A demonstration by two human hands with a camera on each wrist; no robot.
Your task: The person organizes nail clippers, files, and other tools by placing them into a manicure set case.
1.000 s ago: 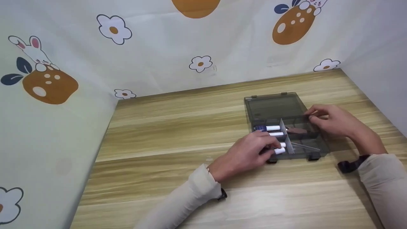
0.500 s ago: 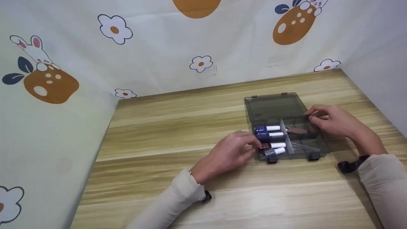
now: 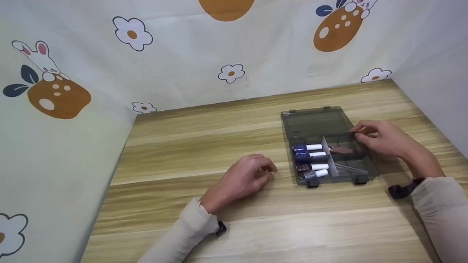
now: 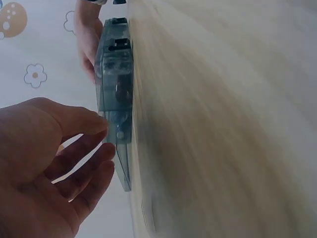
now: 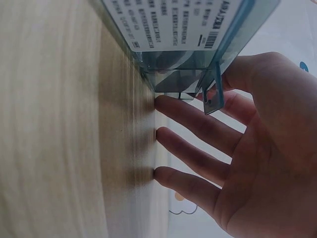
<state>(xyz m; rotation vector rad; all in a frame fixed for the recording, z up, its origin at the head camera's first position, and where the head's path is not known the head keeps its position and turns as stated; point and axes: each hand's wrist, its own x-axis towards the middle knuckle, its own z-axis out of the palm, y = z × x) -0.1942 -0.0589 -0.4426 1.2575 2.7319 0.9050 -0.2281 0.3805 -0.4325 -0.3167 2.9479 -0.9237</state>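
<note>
A dark, see-through plastic box [image 3: 338,178] with compartments lies with its lid [image 3: 316,122] folded back. In its left compartments lie several nail polish bottles [image 3: 309,156] with white caps: two dark blue, one dark red, one glittery grey. A brownish nail clipper [image 3: 342,149] sits in the back right compartment, and a thin clear stick [image 3: 351,168] in front of it. My left hand [image 3: 243,177], fingers loosely bent, hovers left of the box and holds nothing. At the back right corner, my right hand [image 3: 389,140] pinches the box's edge with thumb and index finger; other fingertips [image 5: 166,173] touch the table.
Wood-grain table [image 3: 175,146] surrounds the box, bounded by a patterned cloth wall [image 3: 182,65] at the back and sides. Two black latches [image 3: 361,179] stick out at the box's front. A printed label [image 5: 173,22] shows on the box in the right wrist view.
My left hand has let the grey bottle settle among the others and moved left, away from the box. The right hand stays at the box's corner.
</note>
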